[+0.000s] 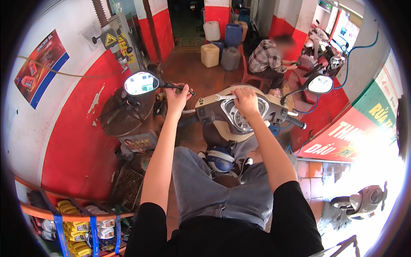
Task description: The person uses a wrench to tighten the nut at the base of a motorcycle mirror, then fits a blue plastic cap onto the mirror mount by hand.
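My left hand [178, 97] grips the black stem of a rear-view mirror [141, 83], which is off the scooter; the stem's end points right, apart from the handlebar cover. In my right hand [246, 102] is a metal open-end wrench [224, 97], its jaw pointing left above the instrument cluster [241, 119]. The beige scooter [221, 132] stands before me between my knees. A second mirror [320, 84] is fitted on the right side of the handlebar, above the right grip [296, 122]. A blue and white helmet [221, 159] sits between my legs.
A person [268, 61] sits on a red plastic chair [244, 69] ahead right. Plastic jerrycans [210, 56] stand by a pillar. A round brown table-like surface [128, 110] is at left, a shelf of oil bottles [77, 226] at lower left. Another scooter [362, 202] stands at right.
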Demonstrator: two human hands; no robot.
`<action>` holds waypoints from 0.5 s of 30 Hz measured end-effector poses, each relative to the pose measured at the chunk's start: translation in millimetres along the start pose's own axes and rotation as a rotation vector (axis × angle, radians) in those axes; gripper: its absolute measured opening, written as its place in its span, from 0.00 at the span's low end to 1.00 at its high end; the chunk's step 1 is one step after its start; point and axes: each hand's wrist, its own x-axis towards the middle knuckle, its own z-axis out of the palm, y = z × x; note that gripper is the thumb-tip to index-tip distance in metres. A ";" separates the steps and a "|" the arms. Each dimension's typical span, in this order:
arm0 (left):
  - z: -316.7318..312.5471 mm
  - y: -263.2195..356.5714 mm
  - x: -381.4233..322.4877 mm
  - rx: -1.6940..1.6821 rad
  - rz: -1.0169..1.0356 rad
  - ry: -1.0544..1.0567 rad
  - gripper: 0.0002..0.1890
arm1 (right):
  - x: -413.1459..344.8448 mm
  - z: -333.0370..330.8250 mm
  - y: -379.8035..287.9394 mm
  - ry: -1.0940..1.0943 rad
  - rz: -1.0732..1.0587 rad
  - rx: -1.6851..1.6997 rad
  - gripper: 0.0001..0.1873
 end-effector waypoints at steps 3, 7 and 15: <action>-9.4 -12.3 9.3 0.068 -0.018 0.001 0.23 | 0.1 0.7 -4.0 -0.002 0.017 0.022 0.08; -1.4 -25.6 14.9 0.105 -0.023 -0.031 0.23 | -0.8 1.4 -2.0 0.040 0.018 0.015 0.08; 4.3 -38.7 17.7 0.124 -0.026 -0.038 0.22 | -1.0 1.4 2.4 0.047 0.006 0.004 0.09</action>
